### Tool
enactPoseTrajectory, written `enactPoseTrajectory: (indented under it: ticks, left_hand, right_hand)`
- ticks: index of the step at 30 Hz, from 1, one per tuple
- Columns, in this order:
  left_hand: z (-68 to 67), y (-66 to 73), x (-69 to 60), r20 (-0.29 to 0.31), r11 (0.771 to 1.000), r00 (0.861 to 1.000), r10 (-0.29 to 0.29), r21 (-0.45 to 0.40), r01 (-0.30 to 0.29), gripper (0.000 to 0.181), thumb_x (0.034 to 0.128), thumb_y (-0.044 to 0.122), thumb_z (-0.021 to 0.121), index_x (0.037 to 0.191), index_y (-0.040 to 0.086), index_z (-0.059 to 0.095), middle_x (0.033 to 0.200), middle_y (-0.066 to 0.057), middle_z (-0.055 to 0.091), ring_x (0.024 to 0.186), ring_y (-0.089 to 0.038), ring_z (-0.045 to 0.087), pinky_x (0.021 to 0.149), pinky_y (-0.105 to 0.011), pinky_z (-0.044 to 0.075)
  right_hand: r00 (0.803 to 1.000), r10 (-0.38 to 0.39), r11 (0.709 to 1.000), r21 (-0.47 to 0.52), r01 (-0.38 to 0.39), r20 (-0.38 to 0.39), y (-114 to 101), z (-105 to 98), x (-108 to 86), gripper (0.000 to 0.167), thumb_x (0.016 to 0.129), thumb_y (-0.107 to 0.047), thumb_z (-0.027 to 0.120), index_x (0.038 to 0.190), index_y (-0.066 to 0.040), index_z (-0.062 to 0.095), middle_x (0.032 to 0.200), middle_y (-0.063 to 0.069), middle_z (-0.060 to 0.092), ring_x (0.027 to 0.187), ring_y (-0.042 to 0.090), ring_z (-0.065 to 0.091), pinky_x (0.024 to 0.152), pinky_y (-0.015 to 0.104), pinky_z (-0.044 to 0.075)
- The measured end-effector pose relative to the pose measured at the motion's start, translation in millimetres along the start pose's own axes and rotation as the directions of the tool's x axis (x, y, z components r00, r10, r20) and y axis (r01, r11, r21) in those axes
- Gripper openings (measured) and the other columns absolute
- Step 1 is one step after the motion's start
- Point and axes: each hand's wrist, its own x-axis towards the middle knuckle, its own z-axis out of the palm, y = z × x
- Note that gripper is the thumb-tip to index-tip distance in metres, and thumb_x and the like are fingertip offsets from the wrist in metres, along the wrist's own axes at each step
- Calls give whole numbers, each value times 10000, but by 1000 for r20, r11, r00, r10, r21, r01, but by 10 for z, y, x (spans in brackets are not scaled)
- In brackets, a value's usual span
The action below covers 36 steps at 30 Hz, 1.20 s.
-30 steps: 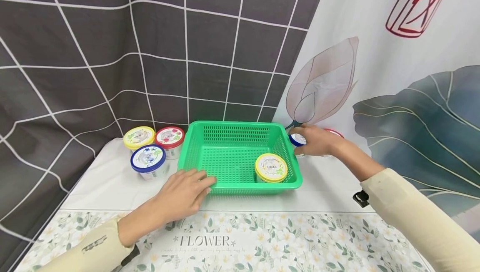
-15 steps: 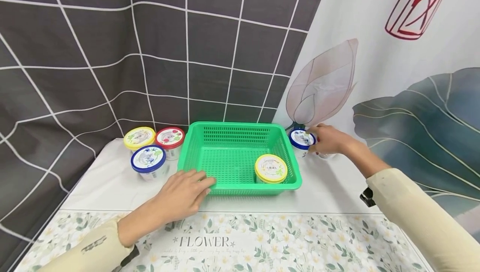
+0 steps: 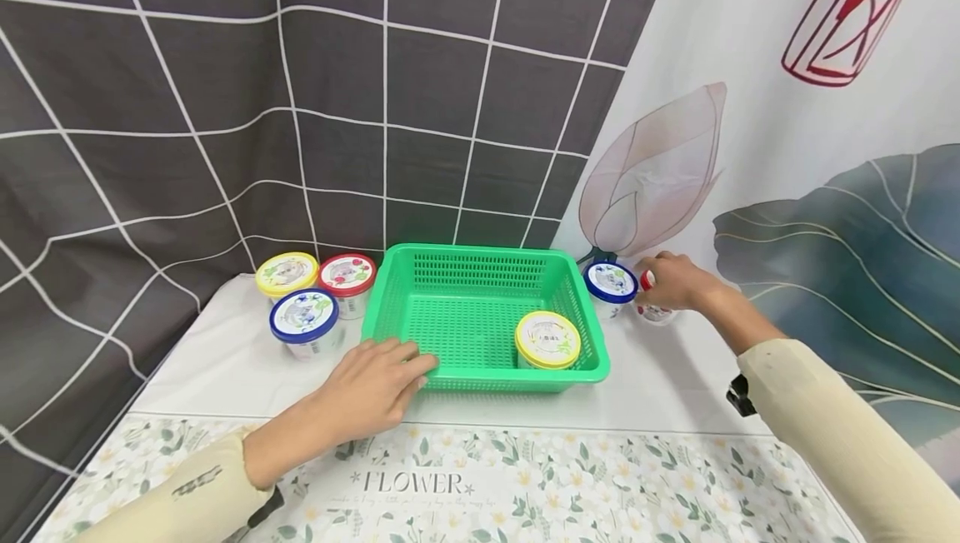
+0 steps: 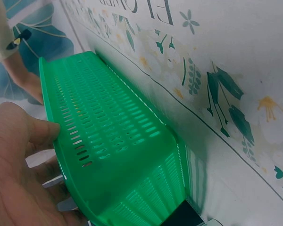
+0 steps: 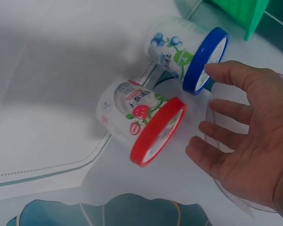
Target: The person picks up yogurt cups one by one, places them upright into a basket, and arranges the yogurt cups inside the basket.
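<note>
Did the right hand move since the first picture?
Yes. Against the pink flower behind it, the right hand has moved right, away from the blue tub and toward the red tub.

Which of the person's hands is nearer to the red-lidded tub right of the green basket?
Right. The right hand is close to the red-lidded tub, not touching it; the left hand is across the green basket, gripping its near left corner.

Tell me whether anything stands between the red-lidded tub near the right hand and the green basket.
Yes: a blue-lidded tub stands between the red-lidded tub and the green basket. Nothing visible stands between the right hand and the red-lidded tub.
</note>
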Motion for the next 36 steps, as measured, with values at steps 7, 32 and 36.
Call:
enactPoseTrajectory:
  ticks: [7, 32, 36]
  left_hand:
    - [-1, 0, 3, 2, 1000, 1000, 4, 6, -4, 149, 1067, 170, 725, 1210, 204, 749, 911, 51, 655, 766, -125, 506, 660, -241, 365]
    - [21, 5, 14, 33, 1000, 999, 1, 3, -1, 166, 1070, 167, 723, 1230, 206, 748, 928, 51, 657, 777, -130, 515, 669, -248, 372]
    - [22, -2, 4, 34, 1000, 999, -7, 7, 6, 179, 1071, 166, 722, 1243, 207, 751, 935, 49, 663, 785, -141, 536, 674, -258, 383]
  right_hand:
    - [999, 46, 999, -6, -46, -8, 118, 26, 40, 745, 944, -268, 828, 1550, 72, 560, 1517, 474, 494, 1333, 690, 486, 1008, 773, 585]
    - [983, 152, 983, 88, -161, 99, 450, 136, 151, 969, 972, -330, 803, 1693, 74, 299, 1639, 505, 269, 1433, 763, 299, 1110, 886, 441]
    - [985, 143, 984, 90, -152, 100, 458, 132, 197, 948, 987, -338, 791, 1689, 67, 300, 1630, 508, 271, 1434, 772, 301, 1120, 897, 420]
